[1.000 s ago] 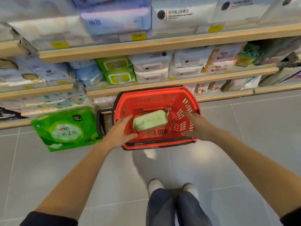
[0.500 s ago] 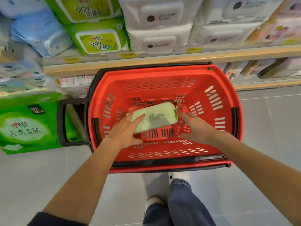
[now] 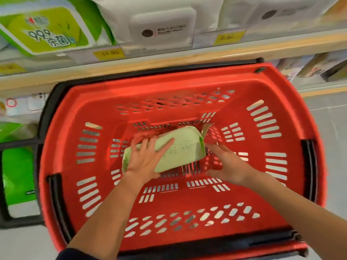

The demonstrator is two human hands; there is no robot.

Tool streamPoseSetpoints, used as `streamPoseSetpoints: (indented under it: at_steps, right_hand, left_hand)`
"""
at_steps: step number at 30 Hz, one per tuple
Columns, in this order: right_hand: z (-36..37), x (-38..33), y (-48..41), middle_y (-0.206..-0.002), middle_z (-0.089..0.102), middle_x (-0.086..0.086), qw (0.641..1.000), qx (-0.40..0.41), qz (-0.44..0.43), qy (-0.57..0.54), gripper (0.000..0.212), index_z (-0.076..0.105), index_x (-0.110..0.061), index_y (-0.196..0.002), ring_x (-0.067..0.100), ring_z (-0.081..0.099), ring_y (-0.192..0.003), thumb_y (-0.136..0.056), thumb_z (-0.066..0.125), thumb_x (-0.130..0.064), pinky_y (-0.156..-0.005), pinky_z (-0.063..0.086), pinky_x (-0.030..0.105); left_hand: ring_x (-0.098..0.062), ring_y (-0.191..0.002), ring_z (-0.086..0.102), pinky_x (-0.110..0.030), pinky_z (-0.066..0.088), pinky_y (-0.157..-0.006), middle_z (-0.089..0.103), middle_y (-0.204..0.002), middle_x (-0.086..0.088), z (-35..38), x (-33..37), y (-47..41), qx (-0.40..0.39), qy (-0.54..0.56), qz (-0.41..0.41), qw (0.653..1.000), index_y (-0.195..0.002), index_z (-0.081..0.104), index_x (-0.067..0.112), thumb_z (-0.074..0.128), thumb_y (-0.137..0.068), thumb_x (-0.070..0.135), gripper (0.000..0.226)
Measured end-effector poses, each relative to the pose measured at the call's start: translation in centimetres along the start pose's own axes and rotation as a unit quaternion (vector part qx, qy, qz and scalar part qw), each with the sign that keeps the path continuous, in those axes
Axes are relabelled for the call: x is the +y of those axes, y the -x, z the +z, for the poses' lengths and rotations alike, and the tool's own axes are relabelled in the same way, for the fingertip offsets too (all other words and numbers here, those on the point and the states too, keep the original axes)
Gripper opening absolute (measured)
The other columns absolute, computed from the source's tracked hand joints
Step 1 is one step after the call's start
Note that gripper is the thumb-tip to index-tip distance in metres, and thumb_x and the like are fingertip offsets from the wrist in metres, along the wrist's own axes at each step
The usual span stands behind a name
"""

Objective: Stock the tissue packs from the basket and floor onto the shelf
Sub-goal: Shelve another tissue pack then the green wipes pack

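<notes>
Lying on the slotted floor of the red plastic basket (image 3: pixel 293 117), a soft, pale-green oblong tissue pack (image 3: pixel 180 149); left hand (image 3: pixel 145 160) spread flat atop it, right hand (image 3: pixel 228 166) open, fingertips at its end.

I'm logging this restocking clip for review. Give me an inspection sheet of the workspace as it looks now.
Surface: grey tiled floor, basket standing on it.
Job's things: one pale green tissue pack lying in the red basket; large green pack on the floor beside it; wooden shelf behind.
Clutter: nothing seen.
Grippers: left hand flat on the pack; right hand open at its end, contact unclear.
Cables: nothing seen.
Surroundings: stocked white packs and yellow price tags.
</notes>
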State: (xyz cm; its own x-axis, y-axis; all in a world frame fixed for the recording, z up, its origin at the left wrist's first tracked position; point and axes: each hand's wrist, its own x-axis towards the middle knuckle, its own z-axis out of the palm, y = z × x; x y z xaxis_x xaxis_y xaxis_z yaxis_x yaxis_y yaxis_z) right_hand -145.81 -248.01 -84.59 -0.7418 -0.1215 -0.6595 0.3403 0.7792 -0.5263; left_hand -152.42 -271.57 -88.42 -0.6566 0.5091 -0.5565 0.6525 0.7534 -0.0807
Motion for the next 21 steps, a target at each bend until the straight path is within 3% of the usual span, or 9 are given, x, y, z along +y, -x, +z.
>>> streamPoseSetpoints:
  at_steps: [3, 8, 13, 18, 21]
  right_hand:
    - [-0.5, 0.0, 0.8, -0.141, 0.037, 0.01, 1.0, 0.008, 0.002, -0.021, 0.082, 0.023, -0.023, -0.143, 0.026, 0.036, -0.131, -0.076, 0.07, -0.029, -0.103, 0.034, 0.034]
    - [-1.1, -0.5, 2.9, -0.143, 0.036, 0.011, 1.0, 0.003, 0.013, -0.024, 0.085, 0.021, -0.024, -0.144, 0.025, 0.036, -0.131, -0.075, 0.071, -0.027, -0.103, 0.033, 0.029]
    - [-2.5, -2.8, 6.4, -0.138, 0.04, 0.012, 0.998, 0.023, 0.024, -0.053, 0.085, 0.023, -0.021, -0.144, 0.026, 0.04, -0.127, -0.074, 0.072, -0.025, -0.103, 0.033, 0.032]
    - [-4.0, -5.9, 10.5, -0.137, 0.04, 0.013, 0.995, 0.063, 0.011, -0.081, 0.092, 0.017, -0.024, -0.145, 0.026, 0.044, -0.121, -0.073, 0.074, -0.025, -0.095, 0.034, 0.025]
    - [-5.6, -8.4, 13.6, -0.142, 0.036, 0.012, 0.989, 0.107, -0.018, -0.101, 0.104, 0.004, -0.028, -0.146, 0.025, 0.039, -0.126, -0.071, 0.075, -0.025, -0.096, 0.031, 0.022]
  left_hand:
    - [-0.029, -0.117, 0.04, -0.056, 0.04, -0.095, 0.03, -0.137, -0.014, -0.5, 0.2, 0.2, 0.012, -0.004, -0.007, 1.0, -0.137, -0.026, 0.041, 0.075, -0.06, 0.054, 0.128]
    - [-0.029, -0.103, 0.05, -0.053, 0.051, -0.078, 0.046, -0.121, -0.011, -2.7, 0.0, 2.2, 0.035, 0.037, -0.027, 0.998, -0.142, 0.0, 0.044, 0.077, -0.05, 0.061, 0.12]
    - [-0.027, -0.124, 0.03, -0.049, 0.04, -0.096, 0.025, -0.137, -0.006, -8.2, -1.4, 6.0, 0.01, 0.197, -0.039, 0.98, -0.141, -0.005, 0.051, 0.069, -0.068, 0.049, 0.104]
    - [-0.024, -0.124, 0.034, -0.044, 0.041, -0.097, 0.029, -0.136, -0.004, -14.4, -3.0, 11.5, 0.064, 0.302, -0.016, 0.951, -0.137, 0.001, 0.059, 0.077, -0.063, 0.044, 0.107]
    - [-0.021, -0.116, 0.04, -0.036, 0.04, -0.093, 0.035, -0.128, 0.0, -18.0, -3.9, 15.1, 0.107, 0.395, -0.013, 0.913, -0.135, 0.008, 0.062, 0.08, -0.059, 0.042, 0.107]
